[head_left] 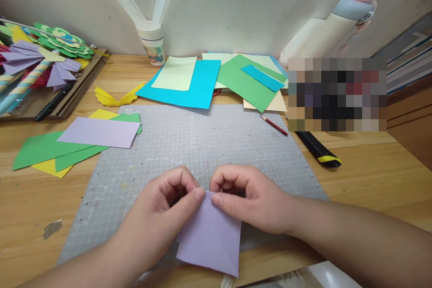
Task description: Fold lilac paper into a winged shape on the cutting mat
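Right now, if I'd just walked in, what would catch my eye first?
Probably the lavender paper, pinched at its far end by the left hand and right hand at the near side of the gridded mat. Beyond, a bright blue sheet lies at the mat's far edge, partly under a pale one. A layered green flower stands out at far left.
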Demonstrator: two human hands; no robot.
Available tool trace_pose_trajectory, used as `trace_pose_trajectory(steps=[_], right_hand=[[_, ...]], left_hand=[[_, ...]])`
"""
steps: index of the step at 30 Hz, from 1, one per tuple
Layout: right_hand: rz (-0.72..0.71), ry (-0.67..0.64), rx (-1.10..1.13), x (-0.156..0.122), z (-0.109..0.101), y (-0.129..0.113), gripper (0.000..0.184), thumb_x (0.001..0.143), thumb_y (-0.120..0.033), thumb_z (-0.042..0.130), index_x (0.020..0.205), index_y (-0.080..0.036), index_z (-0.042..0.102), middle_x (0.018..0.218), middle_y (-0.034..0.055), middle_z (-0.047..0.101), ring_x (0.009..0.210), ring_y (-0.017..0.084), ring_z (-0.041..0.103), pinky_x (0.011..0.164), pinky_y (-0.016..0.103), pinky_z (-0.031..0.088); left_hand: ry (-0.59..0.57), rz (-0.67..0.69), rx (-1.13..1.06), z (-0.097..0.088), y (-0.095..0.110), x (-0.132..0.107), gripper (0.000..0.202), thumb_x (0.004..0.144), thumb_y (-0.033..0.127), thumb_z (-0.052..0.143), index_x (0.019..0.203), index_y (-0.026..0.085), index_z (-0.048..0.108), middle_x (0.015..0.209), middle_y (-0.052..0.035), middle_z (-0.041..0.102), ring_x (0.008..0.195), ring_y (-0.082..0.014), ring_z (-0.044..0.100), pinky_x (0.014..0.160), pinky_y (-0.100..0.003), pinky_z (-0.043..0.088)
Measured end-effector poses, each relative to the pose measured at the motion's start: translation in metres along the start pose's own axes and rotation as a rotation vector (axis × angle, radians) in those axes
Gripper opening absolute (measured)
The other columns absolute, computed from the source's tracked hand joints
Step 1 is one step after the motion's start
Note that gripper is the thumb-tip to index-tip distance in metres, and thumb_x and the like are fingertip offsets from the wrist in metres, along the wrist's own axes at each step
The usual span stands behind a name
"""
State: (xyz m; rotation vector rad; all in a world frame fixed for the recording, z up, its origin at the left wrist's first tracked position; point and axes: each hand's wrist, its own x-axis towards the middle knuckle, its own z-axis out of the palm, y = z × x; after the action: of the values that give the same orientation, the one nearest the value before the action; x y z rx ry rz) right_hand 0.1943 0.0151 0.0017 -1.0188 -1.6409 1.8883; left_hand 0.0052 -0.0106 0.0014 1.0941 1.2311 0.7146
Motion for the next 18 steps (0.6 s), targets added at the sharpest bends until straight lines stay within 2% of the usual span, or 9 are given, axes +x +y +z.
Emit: trace_pose_trajectory(steps=[6,9,14,18], right_hand=[[-0.011,0.009,-0.045,-0.001,0.002,0.001,0.008,0.081,-0.023,0.058,0.075,-0.019,0.054,0.065,-0.0040,0.050,0.059,0.009,0.043,0.052,0.022,0.036],[-0.029,0.009,-0.070,-0.001,0.001,0.003,0.008,0.080,-0.020,0.057,0.073,-0.019,0.053,0.065,-0.0043,0.049,0.059,0.009,0.043,0.053,0.022,0.036],[-0.068,0.081,-0.043,0.001,-0.003,0.003,0.010,0.079,-0.016,0.056,0.070,-0.020,0.052,0.061,-0.0059,0.047,0.055,0.008,0.041,0.050,0.021,0.035],[-0.097,0.154,0.053,0.003,-0.008,0.004,0.012,0.080,-0.019,0.055,0.069,-0.020,0.052,0.060,-0.0053,0.052,0.054,0.008,0.050,0.051,0.022,0.039]], left_hand=[[-0.086,0.022,0.066,0.003,-0.001,-0.001,0.033,0.081,0.043,0.061,0.061,0.019,0.049,0.058,0.0038,0.047,0.054,-0.0097,0.042,0.048,-0.020,0.036],[-0.083,0.036,0.055,0.003,-0.002,-0.002,0.033,0.081,0.043,0.061,0.061,0.020,0.050,0.058,0.0033,0.048,0.055,-0.0103,0.043,0.049,-0.020,0.037],[0.057,0.054,-0.098,-0.005,-0.005,-0.001,0.028,0.081,0.041,0.065,0.066,0.021,0.054,0.065,0.0035,0.052,0.057,-0.0095,0.044,0.048,-0.018,0.037],[0.183,0.095,-0.207,-0.010,-0.006,0.000,0.025,0.082,0.037,0.067,0.067,0.022,0.054,0.069,0.0049,0.052,0.059,-0.0089,0.044,0.050,-0.018,0.037]])
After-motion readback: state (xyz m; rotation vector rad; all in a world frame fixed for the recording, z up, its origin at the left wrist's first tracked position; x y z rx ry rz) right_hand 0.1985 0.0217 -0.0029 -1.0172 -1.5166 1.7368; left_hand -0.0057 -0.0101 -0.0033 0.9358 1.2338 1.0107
